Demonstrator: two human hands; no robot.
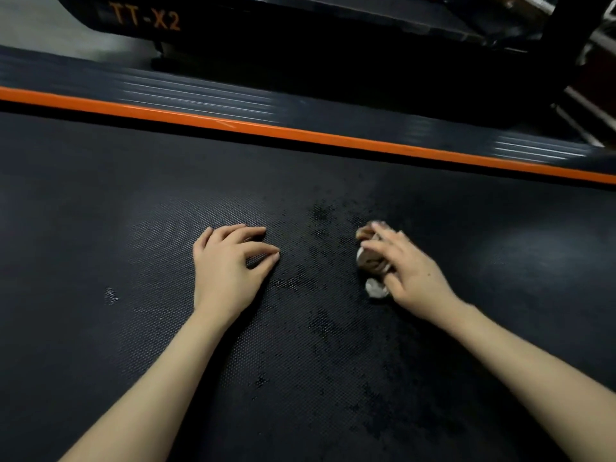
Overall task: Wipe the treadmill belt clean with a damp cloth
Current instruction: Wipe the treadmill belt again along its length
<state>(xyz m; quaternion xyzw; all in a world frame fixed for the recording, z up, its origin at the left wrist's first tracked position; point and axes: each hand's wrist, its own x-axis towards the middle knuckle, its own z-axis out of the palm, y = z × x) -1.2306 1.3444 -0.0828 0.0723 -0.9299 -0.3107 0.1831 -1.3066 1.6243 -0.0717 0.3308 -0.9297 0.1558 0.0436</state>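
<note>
On the treadmill belt [133, 328], below the orange stripe [300, 133], the right hand [411, 273] clutches a crumpled cloth [370, 261] against wet patches. Beside them, the left hand [226, 265] rests empty, fingers loosely spread.

Beyond the far edge runs an orange stripe [300, 131] beside a ribbed dark side rail [200, 95]; behind it a black housing [300, 31] lettered "TT-X2" [146, 18] in orange, pale floor [33, 25] at upper left.
</note>
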